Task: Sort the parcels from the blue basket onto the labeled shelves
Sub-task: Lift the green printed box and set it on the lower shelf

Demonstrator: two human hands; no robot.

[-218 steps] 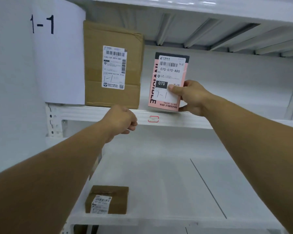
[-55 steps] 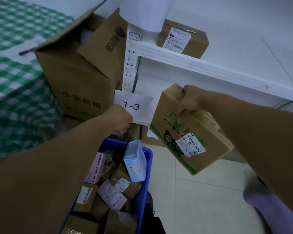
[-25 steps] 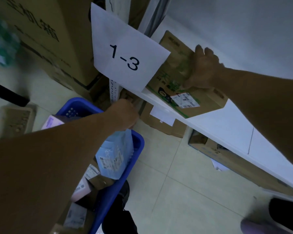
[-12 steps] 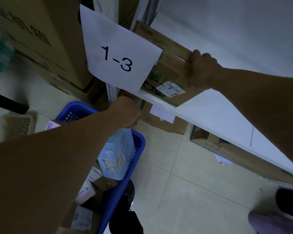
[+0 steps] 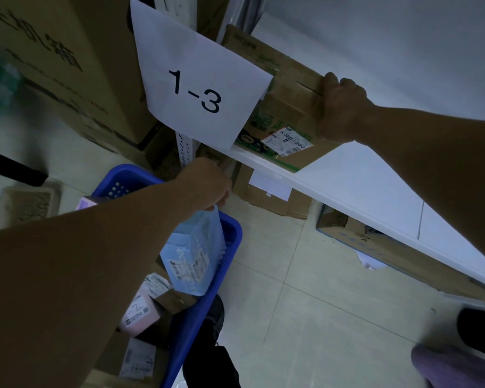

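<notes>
A brown cardboard box (image 5: 289, 107) with green print and a shipping label lies on the white shelf (image 5: 356, 175), its left end behind the paper sign "1-3" (image 5: 202, 88). My right hand (image 5: 343, 107) grips the box's right end, fingers curled over its top edge. My left hand (image 5: 205, 183) hovers over the blue basket (image 5: 231, 239) and pinches the top of a light blue packet (image 5: 193, 250), which hangs tilted into the basket. A pink parcel (image 5: 140, 306) and several small brown parcels lie in the basket below.
A large brown carton (image 5: 53, 65) stands left of the shelf post. Under the shelf on the tiled floor sit a cardboard box (image 5: 266, 194) and a long carton (image 5: 389, 247). A black shoe (image 5: 207, 348) and a purple slipper (image 5: 454, 365) show at the bottom.
My right hand carried the green-printed box from beside the basket onto the 1-3 shelf and slid it left behind the sign. My left hand stayed over the basket with the blue packet.
</notes>
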